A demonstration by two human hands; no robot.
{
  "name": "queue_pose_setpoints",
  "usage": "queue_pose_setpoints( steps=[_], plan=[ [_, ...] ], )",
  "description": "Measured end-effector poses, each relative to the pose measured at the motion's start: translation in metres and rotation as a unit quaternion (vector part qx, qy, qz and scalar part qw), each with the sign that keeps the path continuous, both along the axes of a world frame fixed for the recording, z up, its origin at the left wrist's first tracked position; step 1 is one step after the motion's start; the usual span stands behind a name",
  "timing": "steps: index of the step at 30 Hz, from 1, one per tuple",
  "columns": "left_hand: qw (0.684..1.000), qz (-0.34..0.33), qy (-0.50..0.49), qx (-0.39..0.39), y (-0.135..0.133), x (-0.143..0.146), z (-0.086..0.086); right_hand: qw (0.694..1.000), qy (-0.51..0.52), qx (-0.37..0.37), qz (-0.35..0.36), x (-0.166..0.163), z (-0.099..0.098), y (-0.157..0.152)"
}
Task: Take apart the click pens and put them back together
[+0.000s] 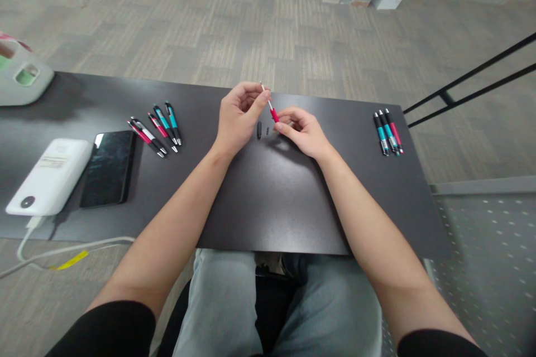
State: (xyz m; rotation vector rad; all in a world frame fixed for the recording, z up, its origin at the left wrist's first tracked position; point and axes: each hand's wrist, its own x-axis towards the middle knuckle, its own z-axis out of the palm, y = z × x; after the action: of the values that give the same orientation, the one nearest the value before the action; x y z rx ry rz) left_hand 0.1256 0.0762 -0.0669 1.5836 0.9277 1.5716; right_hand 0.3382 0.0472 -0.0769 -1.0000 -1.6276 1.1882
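Observation:
Over the far part of the table, my left hand [239, 118] pinches a thin white pen refill [270, 104] between thumb and fingers. The refill's lower end meets a short red pen barrel [274, 115], and both tilt together. How deep the refill sits in the barrel cannot be seen. My right hand [305, 133] grips the red barrel with thumb and fingertips. Beneath the hands lie a black pen part [259, 130] and a tiny dark piece [267, 131], perhaps a spring; it is too small to tell.
Several red and teal pens [161, 127] lie left of my hands. Another group of pens [388, 133] lies near the right edge of the dark table [276, 201]. A black phone [108, 169] and a white power bank [51, 175] with a cable [106, 241] occupy the left side.

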Motion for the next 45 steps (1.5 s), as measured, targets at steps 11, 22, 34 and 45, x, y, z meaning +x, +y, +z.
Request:
queue_pose_setpoints(
  steps=[11, 22, 34, 45],
  plan=[
    [0.998, 0.039, 0.05, 0.015, -0.017, 0.003, 0.017, 1.0, 0.002, 0.004, -0.023, -0.001, 0.007, -0.002],
    [0.999, 0.037, 0.018, 0.006, -0.015, 0.006, 0.016, 1.0, 0.003, 0.013, -0.019, 0.0, 0.004, 0.0],
    [0.995, 0.04, 0.086, 0.022, -0.015, -0.003, 0.018, 1.0, -0.009, 0.017, -0.025, 0.001, 0.001, 0.001],
    [0.994, -0.007, 0.111, 0.022, -0.018, 0.003, 0.018, 1.0, -0.002, 0.019, -0.007, 0.003, -0.001, 0.001]
  ],
)
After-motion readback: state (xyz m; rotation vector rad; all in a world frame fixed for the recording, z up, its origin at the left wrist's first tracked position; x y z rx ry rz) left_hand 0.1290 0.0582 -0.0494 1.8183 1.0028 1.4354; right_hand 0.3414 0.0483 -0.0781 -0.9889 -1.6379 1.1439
